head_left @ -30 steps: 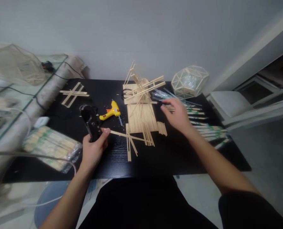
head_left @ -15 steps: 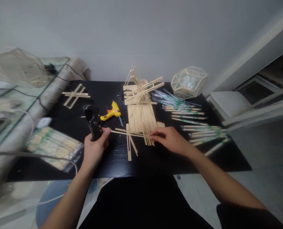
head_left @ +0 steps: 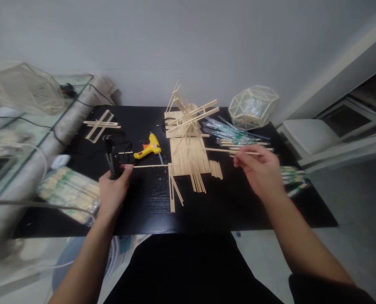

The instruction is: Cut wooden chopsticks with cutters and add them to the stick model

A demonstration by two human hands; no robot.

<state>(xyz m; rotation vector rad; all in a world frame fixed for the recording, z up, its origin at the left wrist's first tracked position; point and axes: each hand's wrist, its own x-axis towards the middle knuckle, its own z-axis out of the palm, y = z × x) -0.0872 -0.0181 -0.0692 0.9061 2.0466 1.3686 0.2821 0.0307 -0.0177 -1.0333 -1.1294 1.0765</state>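
Observation:
My left hand (head_left: 114, 185) is closed around a black hand tool (head_left: 111, 156) with two upright arms; its exact kind is unclear. The same hand pinches one end of a thin wooden stick (head_left: 151, 166), which points right toward the stick panel. My right hand (head_left: 260, 169) pinches another wooden stick (head_left: 217, 150), held level over the panel's right side. Between the hands lies the flat panel of sticks (head_left: 188, 156). Loose cut sticks (head_left: 171, 190) lie at its front left, and a bunch of short sticks (head_left: 216, 169) beside its right edge.
A yellow glue gun (head_left: 150, 147) lies left of the panel. Behind stands a windmill-like stick model (head_left: 190, 118). A crossed stick frame (head_left: 101, 125), wrapped stick packs (head_left: 69, 190), more wrapped sticks (head_left: 228, 133) and a polyhedron frame (head_left: 254, 105) surround it on the black table (head_left: 200, 215).
My hands have moved apart, the right one going right and up with a stick, the left one slightly left. The stick that spanned both hands now shows as two separate sticks.

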